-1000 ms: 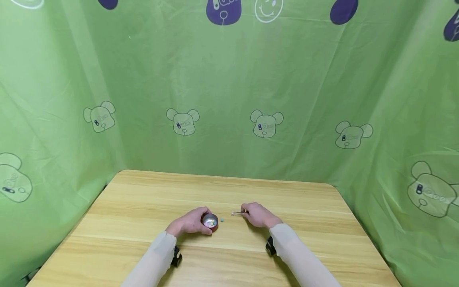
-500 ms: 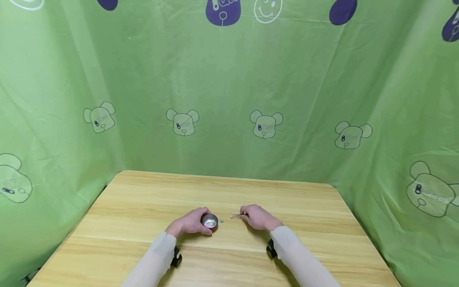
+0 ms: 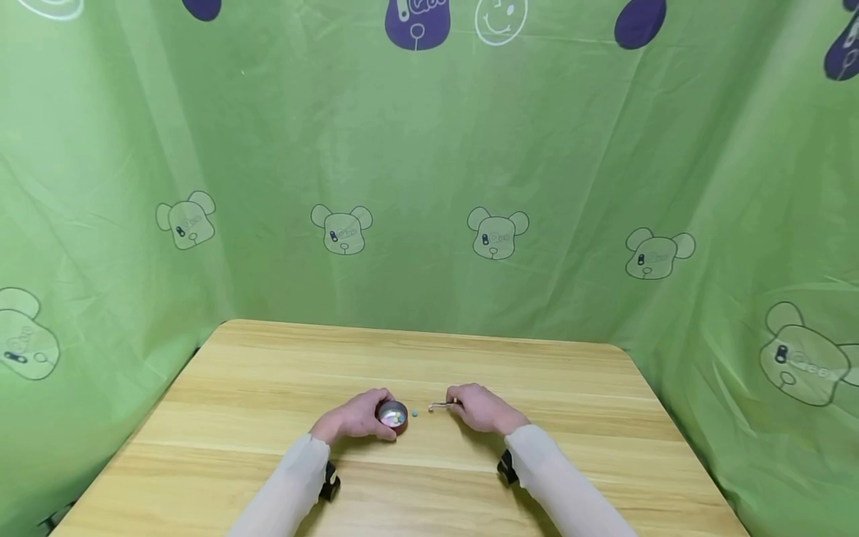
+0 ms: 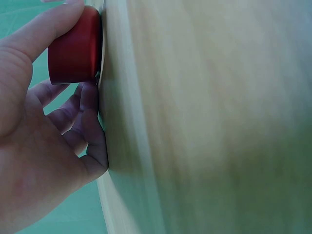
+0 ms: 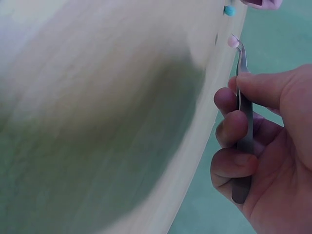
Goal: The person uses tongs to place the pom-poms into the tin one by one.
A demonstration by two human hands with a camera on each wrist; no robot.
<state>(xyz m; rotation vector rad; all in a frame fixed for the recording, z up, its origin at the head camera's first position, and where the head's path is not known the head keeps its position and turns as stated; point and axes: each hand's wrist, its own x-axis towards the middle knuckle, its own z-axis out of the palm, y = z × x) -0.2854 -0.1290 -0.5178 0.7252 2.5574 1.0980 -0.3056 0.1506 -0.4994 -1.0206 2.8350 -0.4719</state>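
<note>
My left hand point(image 3: 361, 414) grips a small round red tin point(image 4: 75, 51) on the table, thumb on one side and fingers on the other. Several pastel beads point(image 3: 397, 418) lie inside it. My right hand point(image 3: 480, 407) pinches bent-tip metal tweezers point(image 5: 245, 129) between thumb and fingers, the handle lying along the palm. A pale pink bead point(image 5: 233, 42) is at the tweezer tips, held just over the wood. Between the tin and the tips, a turquoise bead point(image 3: 414, 412) sits on the tabletop, also visible near the top of the right wrist view.
The light wooden table point(image 3: 302, 358) has rounded far corners. Green curtains point(image 3: 416, 149) printed with bear heads hang behind it and along both sides. A black wrist device point(image 3: 507, 467) is strapped under each sleeve.
My right hand has shifted slightly left, bringing the tweezers and pink bead a little closer to the turquoise bead and the tin. The left hand and tin stay in place.
</note>
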